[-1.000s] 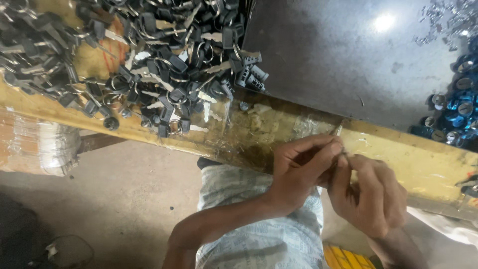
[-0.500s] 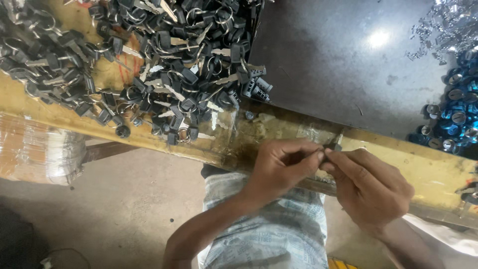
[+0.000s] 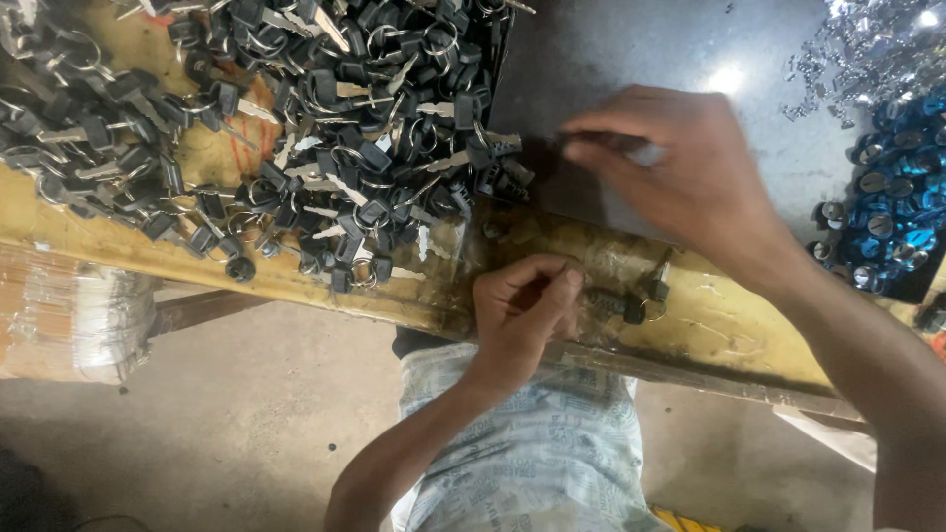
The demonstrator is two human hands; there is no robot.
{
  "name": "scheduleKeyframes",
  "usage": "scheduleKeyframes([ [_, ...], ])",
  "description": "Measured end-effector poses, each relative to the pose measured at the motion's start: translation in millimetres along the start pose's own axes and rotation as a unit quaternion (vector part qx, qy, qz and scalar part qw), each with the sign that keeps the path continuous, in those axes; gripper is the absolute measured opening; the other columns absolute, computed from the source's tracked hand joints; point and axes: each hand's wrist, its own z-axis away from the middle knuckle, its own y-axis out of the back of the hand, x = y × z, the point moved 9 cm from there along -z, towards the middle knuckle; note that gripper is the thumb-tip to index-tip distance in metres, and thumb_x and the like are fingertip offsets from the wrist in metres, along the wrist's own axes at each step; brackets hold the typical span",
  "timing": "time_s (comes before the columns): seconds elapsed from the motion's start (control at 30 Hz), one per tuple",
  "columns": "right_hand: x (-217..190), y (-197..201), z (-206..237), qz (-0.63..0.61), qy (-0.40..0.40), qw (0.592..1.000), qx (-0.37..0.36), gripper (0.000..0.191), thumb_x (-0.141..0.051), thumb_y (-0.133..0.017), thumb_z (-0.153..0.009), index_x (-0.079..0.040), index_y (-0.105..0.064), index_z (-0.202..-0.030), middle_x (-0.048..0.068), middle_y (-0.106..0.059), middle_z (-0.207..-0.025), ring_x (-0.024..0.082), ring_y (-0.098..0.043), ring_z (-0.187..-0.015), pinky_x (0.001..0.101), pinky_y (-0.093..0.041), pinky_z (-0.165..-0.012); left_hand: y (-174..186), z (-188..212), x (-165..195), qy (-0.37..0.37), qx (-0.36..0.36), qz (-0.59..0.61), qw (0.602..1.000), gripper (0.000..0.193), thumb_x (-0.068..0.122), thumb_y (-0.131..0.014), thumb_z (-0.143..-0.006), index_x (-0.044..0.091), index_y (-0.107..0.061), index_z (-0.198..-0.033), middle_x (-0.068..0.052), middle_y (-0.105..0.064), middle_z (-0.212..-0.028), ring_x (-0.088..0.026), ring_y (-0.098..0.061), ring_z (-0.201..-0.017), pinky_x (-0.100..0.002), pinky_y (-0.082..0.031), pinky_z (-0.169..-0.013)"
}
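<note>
Resting on yellow bench edge | dark slab | concrete floor

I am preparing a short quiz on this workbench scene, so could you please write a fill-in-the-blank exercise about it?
1. The right hand reaches over the dark ____ slab toward the pile of keys.
2. The left hand rests on the ____ wooden bench edge.
3. The small round caps at the far right are ____ in colour.
4. The keys have ____ plastic heads.

Missing words: black; yellow; blue; black
</note>
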Motion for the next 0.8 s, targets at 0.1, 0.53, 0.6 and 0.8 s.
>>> scheduleKeyframes([
  [0.1,-21,-14,-26,-0.014,0.041,0.999,-0.019,0.017,-0.014,-0.073,-0.103,-0.004,-0.076,-0.116,0.015,-0.075,-0.108,0.02,-0.076,-0.086,0.0296,-0.061,-0.072,0,0,1,0.004,-0.002,0.011,1.0,0.019,0.018,-0.064,-0.108,0.001,-0.072,-0.103,0.003,-0.055,-0.061,-0.004,-0.043,-0.048,-0.028,-0.043,-0.048],
  [0.53,-2,-4,-2,0.166,-0.027,0.984,-0.068,0.028,-0.011,-0.073,-0.101,0.0,-0.07,-0.127,0.017,-0.072,-0.1,0.03,-0.067,-0.091,0.0408,-0.058,-0.079,-2,-1,3,0.019,-0.021,0.011,1.0,0.015,0.011,-0.06,-0.109,-0.001,-0.068,-0.103,0.001,-0.056,-0.065,-0.004,-0.044,-0.052,-0.026,-0.043,-0.049],
  [0.6,9,-1,17,0.229,-0.025,0.97,-0.078,0.035,-0.01,-0.074,-0.097,0.0,-0.072,-0.131,0.017,-0.07,-0.096,0.03,-0.064,-0.086,0.041,-0.057,-0.075,-4,-2,2,0.025,-0.023,0.029,0.999,0.014,0.01,-0.06,-0.109,0.0,-0.066,-0.103,0.001,-0.056,-0.067,-0.003,-0.044,-0.053,-0.025,-0.043,-0.05],
  [0.8,21,17,93,0.022,-0.085,0.995,0.037,0.016,-0.006,-0.077,-0.096,-0.006,-0.076,-0.113,0.014,-0.075,-0.109,0.019,-0.066,-0.08,0.0233,-0.053,-0.06,-19,-5,5,0.079,-0.053,0.074,0.993,0.017,0.009,-0.054,-0.112,0.0,-0.063,-0.101,-0.007,-0.065,-0.085,-0.009,-0.052,-0.06,-0.026,-0.048,-0.054],
])
